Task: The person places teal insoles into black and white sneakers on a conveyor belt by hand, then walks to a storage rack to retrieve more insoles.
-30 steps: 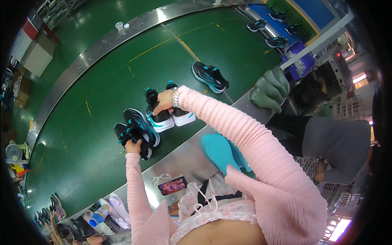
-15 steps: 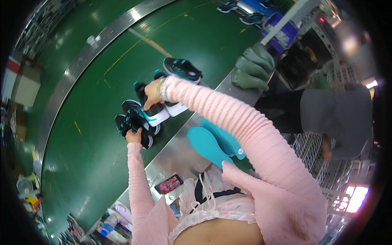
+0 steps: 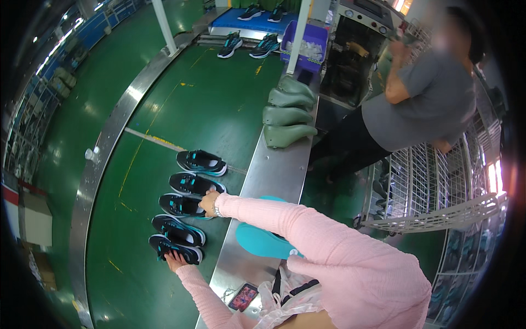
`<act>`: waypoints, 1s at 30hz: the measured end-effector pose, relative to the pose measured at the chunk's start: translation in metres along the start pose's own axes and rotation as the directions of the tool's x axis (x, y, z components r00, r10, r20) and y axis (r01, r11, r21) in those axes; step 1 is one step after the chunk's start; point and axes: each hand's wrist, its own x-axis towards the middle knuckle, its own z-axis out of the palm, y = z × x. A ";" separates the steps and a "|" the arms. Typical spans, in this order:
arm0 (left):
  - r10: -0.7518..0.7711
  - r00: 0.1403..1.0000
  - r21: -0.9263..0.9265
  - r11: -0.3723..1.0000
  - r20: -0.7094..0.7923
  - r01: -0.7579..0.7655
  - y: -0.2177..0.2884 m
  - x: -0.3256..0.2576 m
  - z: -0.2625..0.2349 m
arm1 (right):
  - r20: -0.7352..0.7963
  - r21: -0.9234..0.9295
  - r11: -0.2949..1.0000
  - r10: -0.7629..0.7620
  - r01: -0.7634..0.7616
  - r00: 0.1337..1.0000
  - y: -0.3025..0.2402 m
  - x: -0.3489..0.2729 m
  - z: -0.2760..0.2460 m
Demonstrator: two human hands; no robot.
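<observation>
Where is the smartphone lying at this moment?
In the head view, the smartphone lies low and centre on the metal ledge beside the green conveyor belt, just below the teal shoe form and right of the left hand.

Factory floor: wide green belt [image 3: 208,104] with yellow marks, curved steel rim [image 3: 109,142] at left. Steel ledge [image 3: 274,175] along right side carries four green lasts [image 3: 287,112]. Purple bin [image 3: 312,46] and blue tray [image 3: 235,19] at far end. White wire rack [image 3: 433,192] right. Blue shelving [image 3: 82,38] far left. Overhead light glares off steel.
</observation>
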 end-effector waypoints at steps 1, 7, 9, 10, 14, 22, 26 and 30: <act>0.003 1.000 0.002 1.000 -0.010 -0.003 0.001 0.001 0.001 | -0.104 0.061 0.998 -0.011 0.018 0.994 0.003 -0.005 -0.001; 0.006 0.998 -0.015 1.000 -0.060 -0.007 0.001 0.003 0.005 | -0.363 0.350 0.937 0.157 -0.022 0.919 0.070 -0.047 -0.028; 0.018 0.998 0.001 1.000 -0.067 -0.018 -0.008 0.021 -0.012 | -0.356 0.428 0.903 0.200 -0.030 0.913 0.089 -0.066 -0.035; 0.031 0.997 0.011 0.999 -0.072 -0.030 -0.013 0.036 -0.027 | -0.338 0.482 0.875 0.221 -0.034 0.915 0.093 -0.072 -0.038; 0.065 0.995 0.113 0.992 -0.073 -0.056 -0.009 0.030 -0.017 | -0.259 0.523 0.847 0.265 -0.096 0.929 0.121 -0.112 -0.041; 0.629 0.766 0.559 0.592 0.130 -0.581 -0.019 -0.011 -0.038 | -0.354 0.575 0.815 0.324 -0.070 0.877 0.140 -0.091 -0.011; 0.299 0.951 0.217 0.926 0.084 -0.310 -0.005 -0.010 -0.041 | -0.272 0.328 0.915 0.328 -0.234 0.905 0.154 -0.056 -0.017; 0.060 0.997 0.095 0.994 -0.046 -0.055 0.017 -0.018 -0.031 | -0.197 0.140 0.955 0.286 -0.261 0.938 0.143 -0.029 -0.023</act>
